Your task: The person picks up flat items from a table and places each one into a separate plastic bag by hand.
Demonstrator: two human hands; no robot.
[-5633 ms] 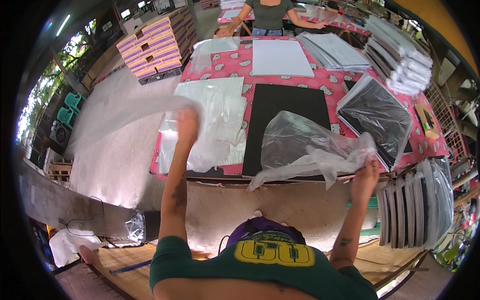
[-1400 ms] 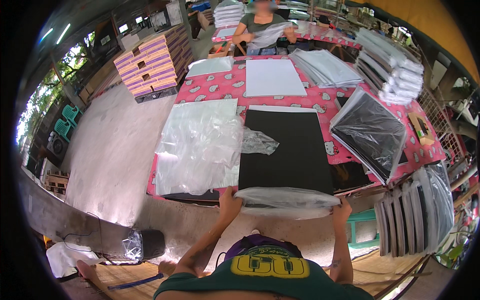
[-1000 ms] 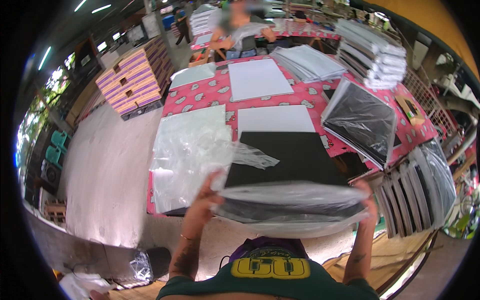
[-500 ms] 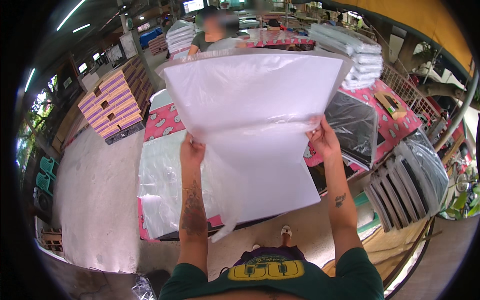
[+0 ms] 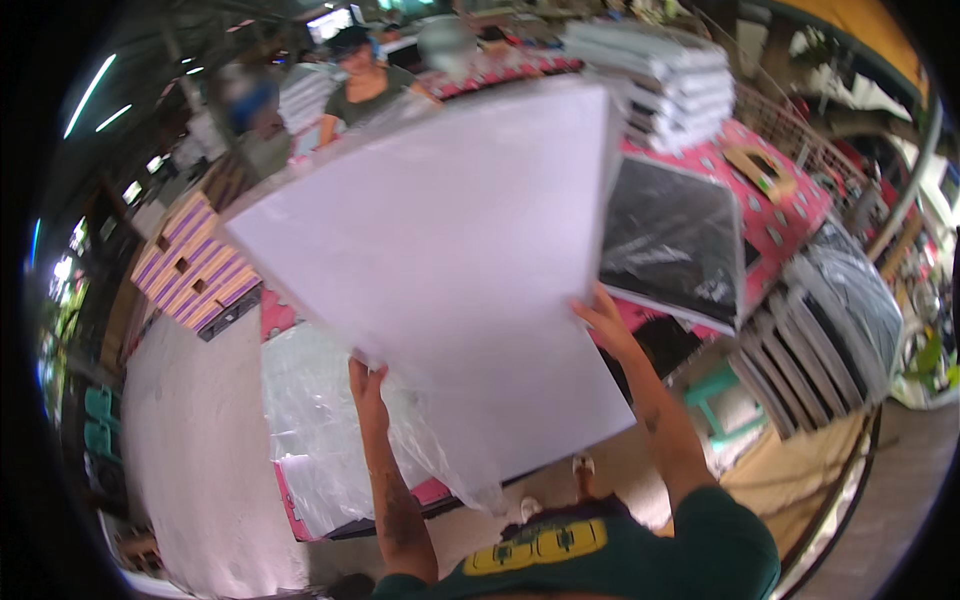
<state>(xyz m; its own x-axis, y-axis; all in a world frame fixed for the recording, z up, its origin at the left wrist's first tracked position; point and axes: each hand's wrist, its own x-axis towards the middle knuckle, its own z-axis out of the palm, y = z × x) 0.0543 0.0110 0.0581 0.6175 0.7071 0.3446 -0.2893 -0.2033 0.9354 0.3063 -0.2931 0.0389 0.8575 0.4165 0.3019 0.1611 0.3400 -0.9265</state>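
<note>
A large white panel (image 5: pixel 440 200) in a clear plastic bag is held up in front of me, tilted with its left side lower. My left hand (image 5: pixel 368 388) is closed on its lower left edge. My right hand (image 5: pixel 606 322) grips its right edge, the thumb on the near face. Under it lies another white sheet or board (image 5: pixel 540 410) on the table, partly covered by the raised panel. Loose clear plastic bags (image 5: pixel 320 420) spread over the table by my left forearm. Both hands' far fingers are hidden behind the panel.
A black panel in clear plastic (image 5: pixel 675 235) lies right on the pink patterned table cover (image 5: pixel 740 150). Wrapped stacks (image 5: pixel 660 85) stand behind, more wrapped panels (image 5: pixel 810 340) at the right, and stacked cartons (image 5: pixel 195 265) at the left. Beyond the panel is a person (image 5: pixel 365 90).
The panel has tilted, its left side dropping, and the bag's fold across it no longer shows. My left hand has moved down, my right hand down and slightly left. The view has turned.
</note>
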